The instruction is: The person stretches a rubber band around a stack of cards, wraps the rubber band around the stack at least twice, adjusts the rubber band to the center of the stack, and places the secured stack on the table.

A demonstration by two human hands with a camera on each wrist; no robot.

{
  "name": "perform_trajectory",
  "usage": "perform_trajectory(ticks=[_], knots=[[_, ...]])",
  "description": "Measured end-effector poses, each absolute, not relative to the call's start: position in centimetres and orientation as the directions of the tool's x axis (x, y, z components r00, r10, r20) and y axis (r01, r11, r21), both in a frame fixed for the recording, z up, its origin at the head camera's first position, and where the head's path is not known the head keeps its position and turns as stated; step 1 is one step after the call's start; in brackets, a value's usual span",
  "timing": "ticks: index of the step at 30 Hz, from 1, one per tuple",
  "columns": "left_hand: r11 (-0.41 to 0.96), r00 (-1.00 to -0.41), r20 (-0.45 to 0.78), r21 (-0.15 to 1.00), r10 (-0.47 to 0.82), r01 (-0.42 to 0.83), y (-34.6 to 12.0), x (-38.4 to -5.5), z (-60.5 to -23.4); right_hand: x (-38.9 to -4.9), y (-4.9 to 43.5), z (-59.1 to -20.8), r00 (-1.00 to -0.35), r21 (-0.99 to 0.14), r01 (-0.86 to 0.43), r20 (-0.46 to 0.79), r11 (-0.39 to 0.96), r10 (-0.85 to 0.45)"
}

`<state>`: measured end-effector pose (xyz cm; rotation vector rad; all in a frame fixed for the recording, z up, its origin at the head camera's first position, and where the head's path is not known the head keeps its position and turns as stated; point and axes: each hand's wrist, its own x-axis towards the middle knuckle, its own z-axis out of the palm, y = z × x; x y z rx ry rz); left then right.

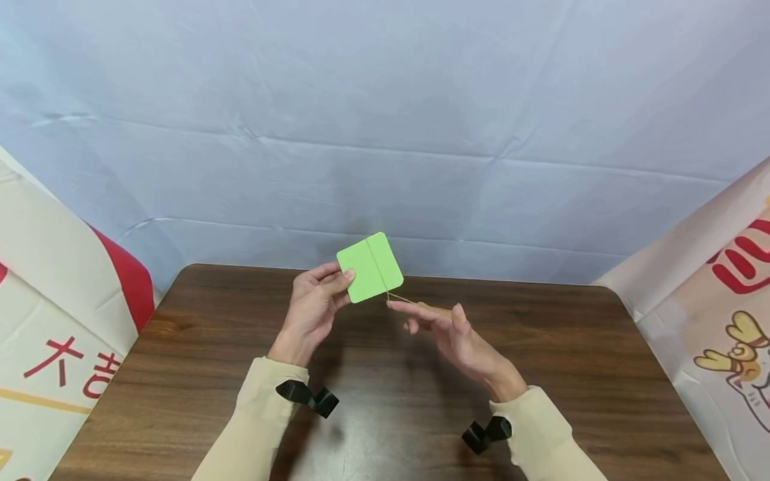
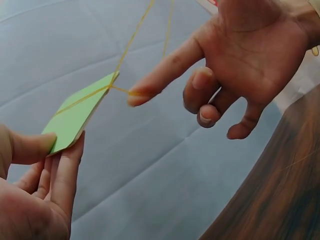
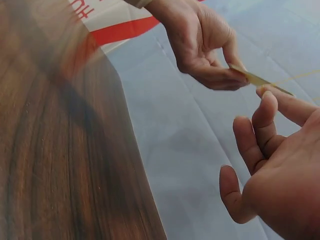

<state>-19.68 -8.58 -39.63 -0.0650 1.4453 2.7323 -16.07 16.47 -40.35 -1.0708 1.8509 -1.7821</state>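
Observation:
Between the thumb and fingers of my left hand (image 1: pixel 311 307) is a thin stack of light green, round-cornered square cards (image 1: pixel 365 270), held tilted above the table. A thin yellow rubber band (image 2: pixel 82 103) runs across its face. From the stack's edge the band stretches to my right hand (image 1: pixel 460 337), passing over the extended index finger and reaching the raised thumb. The right index fingertip (image 2: pixel 137 98) is beside the stack, and the band loops round it. The other right fingers are loosely bent, with nothing between them. The right wrist view shows the stack (image 3: pixel 255 78) nearly edge-on.
Under both hands lies a dark brown wooden table (image 1: pixel 385 414) with rounded far corners. A pale blue-grey cloth (image 1: pixel 385 133) hangs behind it. Printed sheets with red marks stand at the left (image 1: pixel 66 334) and right (image 1: pixel 722 321). Both wrists wear black camera mounts.

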Motion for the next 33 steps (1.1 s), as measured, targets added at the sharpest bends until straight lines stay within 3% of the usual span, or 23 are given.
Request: perform_trajectory(ticks=[16,20,26,33], knots=[[-0.346,-0.987,0.063,0.938,0.147,0.008,-9.8,-19.4,-39.2,-17.6,17.1,-39.2,-0.588,-0.902,-0.432,0.26,0.025,-0.766],[-0.288,-0.968,0.088,0.957,0.233,0.018,-10.0,-19.3,-39.2,-17.7,17.3,-39.0,-0.584,-0.921,-0.388,0.227,0.022,-0.78],[-0.2,-0.917,0.092,0.98,0.388,0.014,-10.1,-19.1,-39.2,-17.6,17.3,-38.8,-0.653,-0.945,-0.292,0.083,0.149,-0.753],[-0.172,-0.848,0.133,0.984,0.513,0.05,-10.1,-18.7,-39.0,-17.8,16.7,-38.8,-0.636,-0.956,-0.26,0.065,0.133,-0.769]])
